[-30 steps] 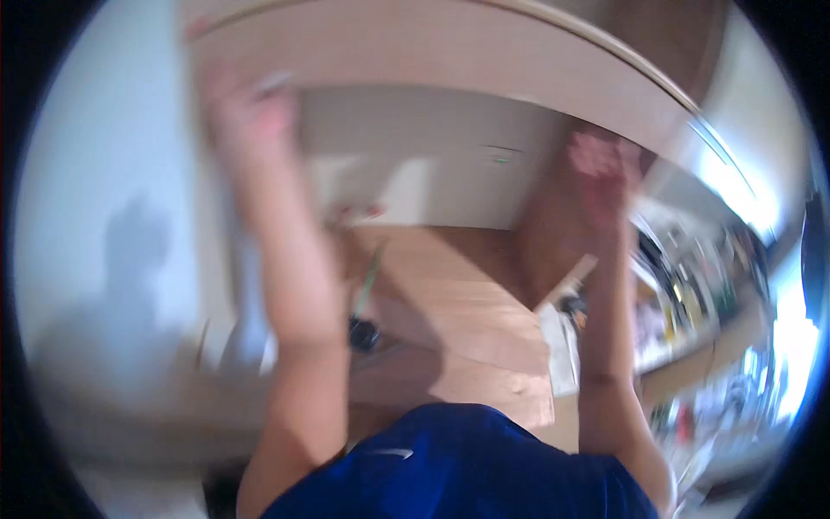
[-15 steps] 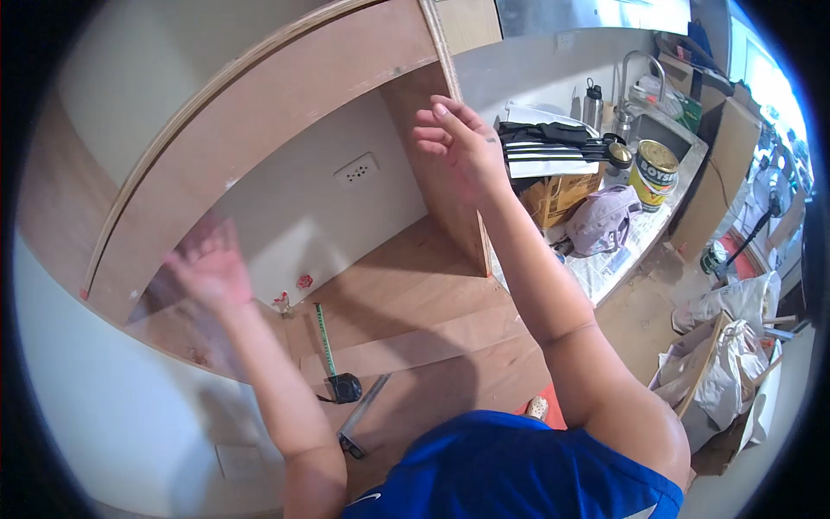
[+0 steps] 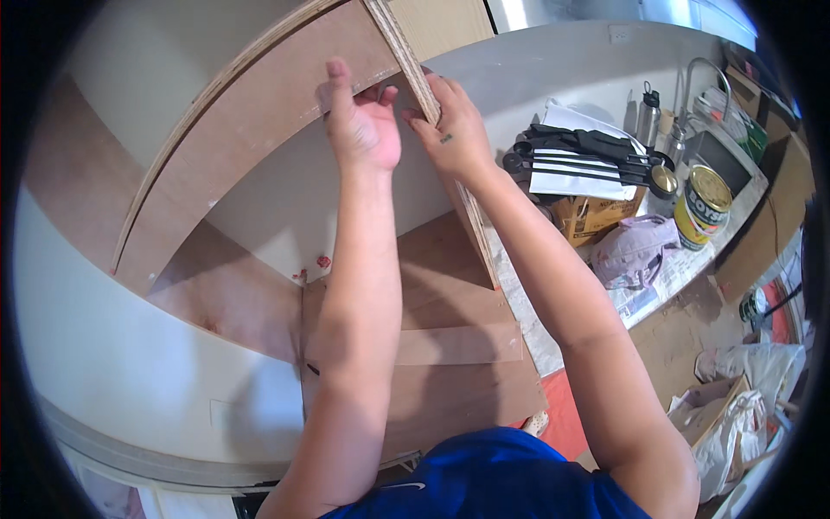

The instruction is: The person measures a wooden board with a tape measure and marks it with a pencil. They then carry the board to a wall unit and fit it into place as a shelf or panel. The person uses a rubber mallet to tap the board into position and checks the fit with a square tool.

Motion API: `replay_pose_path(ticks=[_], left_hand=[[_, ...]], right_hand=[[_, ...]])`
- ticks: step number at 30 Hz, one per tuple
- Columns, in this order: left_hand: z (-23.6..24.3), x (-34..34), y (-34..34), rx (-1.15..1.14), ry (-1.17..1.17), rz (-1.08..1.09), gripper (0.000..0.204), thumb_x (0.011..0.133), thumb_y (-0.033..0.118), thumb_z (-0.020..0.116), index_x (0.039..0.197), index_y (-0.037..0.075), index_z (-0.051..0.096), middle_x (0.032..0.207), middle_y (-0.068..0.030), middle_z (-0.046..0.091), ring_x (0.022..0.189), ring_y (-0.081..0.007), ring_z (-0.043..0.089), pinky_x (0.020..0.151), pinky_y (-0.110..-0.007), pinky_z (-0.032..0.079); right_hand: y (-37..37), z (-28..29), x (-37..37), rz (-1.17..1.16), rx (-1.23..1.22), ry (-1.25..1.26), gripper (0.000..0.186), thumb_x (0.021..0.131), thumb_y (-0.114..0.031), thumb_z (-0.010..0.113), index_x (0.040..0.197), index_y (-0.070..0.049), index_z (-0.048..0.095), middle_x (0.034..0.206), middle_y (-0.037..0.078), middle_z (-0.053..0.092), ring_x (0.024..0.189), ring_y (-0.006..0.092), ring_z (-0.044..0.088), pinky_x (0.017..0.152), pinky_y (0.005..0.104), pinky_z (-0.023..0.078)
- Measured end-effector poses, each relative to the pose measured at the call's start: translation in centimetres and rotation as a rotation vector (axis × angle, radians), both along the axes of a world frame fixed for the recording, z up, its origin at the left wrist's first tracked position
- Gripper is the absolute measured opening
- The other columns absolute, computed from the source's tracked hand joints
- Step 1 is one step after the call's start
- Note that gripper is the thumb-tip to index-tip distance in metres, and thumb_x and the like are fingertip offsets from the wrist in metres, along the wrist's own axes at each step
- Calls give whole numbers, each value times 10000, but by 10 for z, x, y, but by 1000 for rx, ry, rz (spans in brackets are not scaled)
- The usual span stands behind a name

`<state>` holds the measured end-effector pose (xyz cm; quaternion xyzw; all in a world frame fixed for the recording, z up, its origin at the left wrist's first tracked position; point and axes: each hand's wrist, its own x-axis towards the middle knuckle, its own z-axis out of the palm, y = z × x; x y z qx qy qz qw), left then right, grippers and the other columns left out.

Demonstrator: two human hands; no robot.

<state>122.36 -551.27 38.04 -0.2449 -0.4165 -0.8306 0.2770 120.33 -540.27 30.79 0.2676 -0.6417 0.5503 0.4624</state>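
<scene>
My left hand (image 3: pixel 367 130) is raised palm-up at the lower edge of a curved plywood front board (image 3: pixel 259 104), thumb up and fingers bent but apart, with nothing visible held in it. Just to its right, my right hand (image 3: pixel 458 130) grips the front edge of an upright plywood panel (image 3: pixel 393 39), its fingers round the edge. Below, inside the cabinet opening, lies a wide plywood base (image 3: pixel 432 389) with a lighter strip across it. Small red marks (image 3: pixel 322 262) show on the white back wall. My left forearm hides part of the base.
At right a counter (image 3: pixel 545 346) bears black rods on white sheets (image 3: pixel 579 173), a cardboard box (image 3: pixel 596 212), a lilac bag (image 3: pixel 631 251), a yellow can (image 3: pixel 702 208) and steel bottles (image 3: pixel 648 112) beside a sink (image 3: pixel 722 160). Plastic bags (image 3: pixel 735 432) lie lower right. A white curved wall (image 3: pixel 130 337) is at left.
My left hand has moved up and rightward to the board's lower edge. My right hand has gone from hanging loose in front of the panel to gripping its edge.
</scene>
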Motion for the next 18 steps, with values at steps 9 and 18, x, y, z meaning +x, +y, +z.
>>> replay_pose_path(ticks=[9, 18], left_hand=[[-1, -28, 22, 49, 28, -47, 462, 890, 469, 782, 1037, 77, 585, 853, -58, 628, 745, -168, 551, 706, -359, 516], [-4, -27, 28, 31, -107, -149, 268, 788, 220, 909, 896, 65, 719, 827, -14, 657, 741, -115, 594, 712, -285, 490]], right_hand=[[-1, -1, -8, 154, -22, 82, 647, 766, 2, 615, 1406, -2, 523, 1230, 247, 599, 1125, 475, 579, 989, 456, 490], [1, 1, -13, 115, 18, 17, 588, 760, 19, 606, 1346, -9, 566, 1204, 229, 628, 1127, 455, 598, 994, 446, 484]])
